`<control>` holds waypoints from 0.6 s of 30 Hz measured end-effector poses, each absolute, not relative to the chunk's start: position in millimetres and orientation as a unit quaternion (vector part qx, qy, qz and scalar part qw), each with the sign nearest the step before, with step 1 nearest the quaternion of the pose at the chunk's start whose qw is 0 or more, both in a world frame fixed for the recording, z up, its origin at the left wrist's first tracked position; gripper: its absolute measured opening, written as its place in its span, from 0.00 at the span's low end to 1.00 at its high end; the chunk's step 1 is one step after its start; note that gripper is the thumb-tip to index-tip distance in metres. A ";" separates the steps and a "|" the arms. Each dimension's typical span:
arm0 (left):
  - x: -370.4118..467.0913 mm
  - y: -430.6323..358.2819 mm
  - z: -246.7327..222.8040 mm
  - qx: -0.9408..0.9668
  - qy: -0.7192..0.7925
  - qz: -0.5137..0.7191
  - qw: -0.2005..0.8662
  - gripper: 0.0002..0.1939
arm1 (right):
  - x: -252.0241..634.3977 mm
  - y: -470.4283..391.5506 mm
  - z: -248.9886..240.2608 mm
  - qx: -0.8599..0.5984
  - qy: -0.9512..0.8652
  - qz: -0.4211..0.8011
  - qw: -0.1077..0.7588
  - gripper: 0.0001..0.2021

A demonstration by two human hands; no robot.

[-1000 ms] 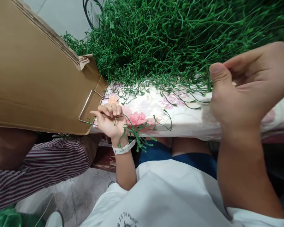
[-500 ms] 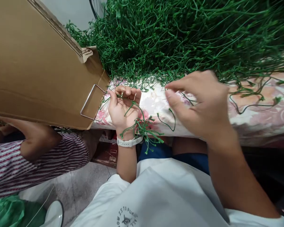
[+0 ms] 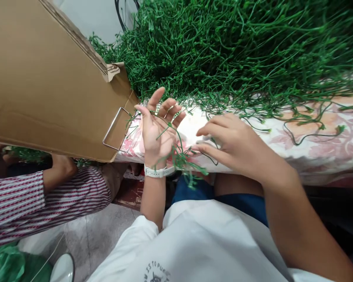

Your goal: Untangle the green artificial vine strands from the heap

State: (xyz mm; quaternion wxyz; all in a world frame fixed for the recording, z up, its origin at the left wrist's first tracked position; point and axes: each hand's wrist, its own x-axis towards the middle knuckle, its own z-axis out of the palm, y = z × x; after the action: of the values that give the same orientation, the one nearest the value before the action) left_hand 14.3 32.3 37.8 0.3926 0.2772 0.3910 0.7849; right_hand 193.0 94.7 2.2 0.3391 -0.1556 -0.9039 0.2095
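Observation:
My left hand is turned palm up, its fingers loosely spread. A thin green artificial plant stem lies across its palm, and a small tangled bunch of these stems hangs beside the wrist. To the right, my right hand has its thumb and index finger apart, the thumb tip close to the bunch. Whether it touches a stem I cannot tell. A single dark stem lies just below its fingers. Behind both hands spreads a large heap of green stems.
A big cardboard box stands at the left, with a bent metal wire frame at its corner. Under the stems is a flower-patterned cloth. Another person's striped sleeve shows at the lower left, near a green bag.
My left hand has uncurled its fingers. My right hand has moved down and left towards the small bunch, and its thumb and index finger have parted.

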 end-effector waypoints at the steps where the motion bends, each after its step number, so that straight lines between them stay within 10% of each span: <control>1: 10.0 36.6 42.8 0.277 0.392 0.781 0.401 0.26 | 197.6 96.5 0.3 -0.159 -0.911 0.206 0.320 0.08; 7: -6.9 76.9 98.4 0.375 0.365 0.731 0.438 0.32 | 204.5 107.7 13.9 -0.125 -0.936 0.231 0.234 0.09; 18: -22.0 196.8 150.2 0.452 0.305 0.693 0.472 0.33 | 166.1 223.0 99.6 -0.158 -0.900 0.055 0.402 0.17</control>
State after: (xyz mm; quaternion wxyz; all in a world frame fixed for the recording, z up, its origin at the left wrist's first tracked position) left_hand -22.0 196.8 150.2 0.4717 0.4521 0.3055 0.6927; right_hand 166.1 223.0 99.6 0.4017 -0.1584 -0.9003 0.0551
